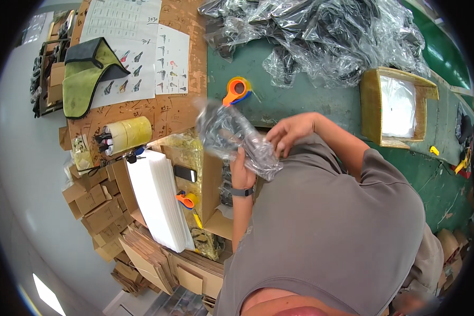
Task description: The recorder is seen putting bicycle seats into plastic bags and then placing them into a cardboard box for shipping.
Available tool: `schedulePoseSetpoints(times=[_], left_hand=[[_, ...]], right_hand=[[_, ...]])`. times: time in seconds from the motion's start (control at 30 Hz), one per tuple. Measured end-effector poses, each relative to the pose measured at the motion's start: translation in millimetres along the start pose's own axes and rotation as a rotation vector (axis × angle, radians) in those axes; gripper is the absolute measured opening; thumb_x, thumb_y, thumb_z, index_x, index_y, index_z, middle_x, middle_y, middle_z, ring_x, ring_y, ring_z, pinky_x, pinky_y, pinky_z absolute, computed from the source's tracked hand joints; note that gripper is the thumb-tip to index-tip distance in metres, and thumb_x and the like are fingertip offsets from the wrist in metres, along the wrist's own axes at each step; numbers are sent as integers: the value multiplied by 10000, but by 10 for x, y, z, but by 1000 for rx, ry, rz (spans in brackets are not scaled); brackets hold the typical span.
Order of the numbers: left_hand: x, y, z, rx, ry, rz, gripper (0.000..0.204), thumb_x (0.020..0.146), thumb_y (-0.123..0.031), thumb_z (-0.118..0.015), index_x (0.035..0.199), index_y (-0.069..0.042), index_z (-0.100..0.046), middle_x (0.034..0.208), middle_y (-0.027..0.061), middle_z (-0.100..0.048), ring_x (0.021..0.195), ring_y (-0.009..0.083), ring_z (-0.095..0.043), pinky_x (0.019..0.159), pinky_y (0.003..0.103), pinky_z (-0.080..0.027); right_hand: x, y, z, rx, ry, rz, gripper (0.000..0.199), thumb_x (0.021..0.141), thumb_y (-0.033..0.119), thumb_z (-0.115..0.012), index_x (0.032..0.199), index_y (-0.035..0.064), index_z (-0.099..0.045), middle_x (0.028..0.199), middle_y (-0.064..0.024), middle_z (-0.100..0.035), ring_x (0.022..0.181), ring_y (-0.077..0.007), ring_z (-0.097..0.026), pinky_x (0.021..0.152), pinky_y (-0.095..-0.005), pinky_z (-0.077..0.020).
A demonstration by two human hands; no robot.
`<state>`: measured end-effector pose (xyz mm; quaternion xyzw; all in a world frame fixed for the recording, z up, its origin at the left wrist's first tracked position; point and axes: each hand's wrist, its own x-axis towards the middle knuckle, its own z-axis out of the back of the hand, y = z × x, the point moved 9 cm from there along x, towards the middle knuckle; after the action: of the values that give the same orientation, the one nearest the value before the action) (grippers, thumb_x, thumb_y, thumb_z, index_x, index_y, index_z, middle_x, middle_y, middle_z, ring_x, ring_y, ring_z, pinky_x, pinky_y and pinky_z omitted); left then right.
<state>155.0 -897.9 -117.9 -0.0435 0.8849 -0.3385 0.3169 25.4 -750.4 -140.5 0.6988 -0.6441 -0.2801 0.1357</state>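
Observation:
A clear plastic bag (259, 152) with a dark item inside is held over the near edge of the green bench. My left hand (242, 168), with a dark band on its wrist, is closed round the bag from below. On the bag's right side, the bent fingers of my right hand (295, 130) grip its edge. The bag's far end is smeared by motion, so the kind of item inside cannot be made out. Just beyond it on the bench lies an orange tape dispenser (230, 98) with a yellow roll.
Bagged dark items (321, 39) are heaped at the back. An open box (371, 108) with white sheets stands right. At left are a green-yellow cloth (81, 79), a pen holder (131, 132), white foam sheets (160, 205), a phone (185, 174) and an open carton (211, 192).

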Motion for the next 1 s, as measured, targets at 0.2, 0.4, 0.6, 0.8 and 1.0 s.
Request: schedulePoseSetpoints(times=[0.2, 0.4, 0.6, 0.8, 1.0], left_hand=[[-724, -339, 336, 30, -210, -203, 391, 1087, -104, -657, 1464, -49, -572, 1311, 72, -684, 1159, 223, -673, 991, 398, -574], [-1473, -53, 1002, -162, -335, -93, 539, 1122, -298, -593, 1582, -33, -500, 1477, 76, -652, 1165, 211, -680, 992, 404, -574], [-1584, 58, 1157, -305, -188, -168, 588, 1134, -289, -538, 1643, -21, -420, 1653, 66, -529, 1264, 218, -650, 1060, 409, -558], [-1530, -37, 1316, -400, -204, -182, 511, 1140, -214, -502, 1584, 38, -476, 1565, 108, -611, 1221, 239, -681, 1062, 395, -553], [-1607, -60, 1356, -306, -300, -123, 494, 1119, -161, -565, 1565, 41, -489, 1513, 135, -645, 1199, 238, -699, 1002, 392, -590]], right_hand=[[-316, 395, 3169, -933, -1805, 306, 672, 837, 444, -857, 1185, -97, -663, 1053, -265, -745, 977, -457, -726, 890, -487, -590], [94, 577, 3488, -1016, -1977, -149, 1015, 784, 472, -924, 1360, -204, -432, 1332, -326, -654, 1261, -481, -646, 1068, -509, -535], [20, 92, 3941, -324, -1695, 2, 843, 710, 399, -990, 1218, -158, -613, 1306, -239, -697, 1076, -356, -722, 962, -439, -606], [190, -83, 3313, -263, -1750, -7, 1082, 667, 478, -1020, 1423, -119, -528, 1486, -267, -588, 1297, -394, -638, 1066, -471, -566], [236, 482, 3671, -830, -1952, -418, 1308, 661, 555, -1002, 1536, -140, -322, 1505, -288, -574, 1378, -415, -611, 1147, -477, -523]])
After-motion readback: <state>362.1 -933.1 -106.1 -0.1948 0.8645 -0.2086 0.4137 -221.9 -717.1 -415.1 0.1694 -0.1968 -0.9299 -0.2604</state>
